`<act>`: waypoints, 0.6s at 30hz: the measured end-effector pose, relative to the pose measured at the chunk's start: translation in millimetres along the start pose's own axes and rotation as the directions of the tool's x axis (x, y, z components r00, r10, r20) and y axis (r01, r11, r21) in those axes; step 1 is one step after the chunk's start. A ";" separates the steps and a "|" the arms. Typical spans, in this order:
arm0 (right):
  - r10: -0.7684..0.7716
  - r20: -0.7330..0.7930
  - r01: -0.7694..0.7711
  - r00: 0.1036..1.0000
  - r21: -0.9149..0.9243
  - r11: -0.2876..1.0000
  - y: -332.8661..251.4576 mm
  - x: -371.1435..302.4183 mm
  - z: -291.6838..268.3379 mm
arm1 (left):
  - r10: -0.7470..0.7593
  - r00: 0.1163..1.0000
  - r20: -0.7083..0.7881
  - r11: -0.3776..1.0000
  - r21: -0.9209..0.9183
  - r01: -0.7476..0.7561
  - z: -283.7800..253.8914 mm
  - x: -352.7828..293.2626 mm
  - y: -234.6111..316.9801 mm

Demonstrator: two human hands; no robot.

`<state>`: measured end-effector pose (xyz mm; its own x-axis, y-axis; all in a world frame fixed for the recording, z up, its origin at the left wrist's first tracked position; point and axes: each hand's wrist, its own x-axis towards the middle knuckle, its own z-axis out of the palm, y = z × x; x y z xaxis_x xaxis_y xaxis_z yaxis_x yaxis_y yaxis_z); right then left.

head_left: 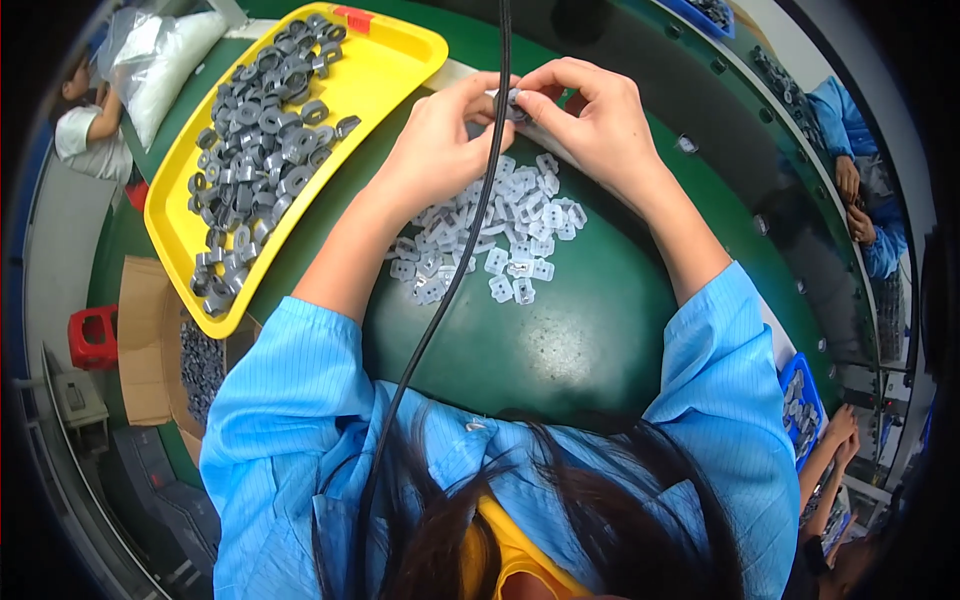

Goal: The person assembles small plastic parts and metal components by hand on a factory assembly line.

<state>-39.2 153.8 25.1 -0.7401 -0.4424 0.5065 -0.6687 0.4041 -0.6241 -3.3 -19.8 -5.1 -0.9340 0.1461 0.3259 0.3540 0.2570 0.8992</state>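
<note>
Between the fingertips of both hands sits a small dark grey plastic part (515,106), partly covered by fingers and a black cable. My left hand (450,135) is closed in a pinch at its left side, and my right hand (592,115) pinches it from the right with thumb and forefinger. Just below the hands lies a loose pile of small pale, translucent plastic pieces (520,225) on the green tabletop (560,350). To the left, a yellow tray (415,55) holds many dark grey ring-shaped plastic parts (262,140).
The black cable (445,300) hangs down across the view, in front of my left hand. A cardboard box (145,340) of dark parts and a red stool (93,337) stand at left. Blue bins (800,400) sit at right, where co-workers' hands (850,190) show. A conveyor-like dark green strip (720,150) runs beyond.
</note>
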 end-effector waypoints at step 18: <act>0.313 0.048 -0.308 0.948 0.378 0.873 10.6 -5.4 22.7 | 0.372 0.915 -0.154 0.802 0.549 -0.234 10.2 4.0 5.6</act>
<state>-40.7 142.3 2.2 -0.9080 -0.3317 0.2561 -0.3292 0.1863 -0.9257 -4.6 -8.0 -1.8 -0.7304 0.0823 0.6781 0.5288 0.6965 0.4850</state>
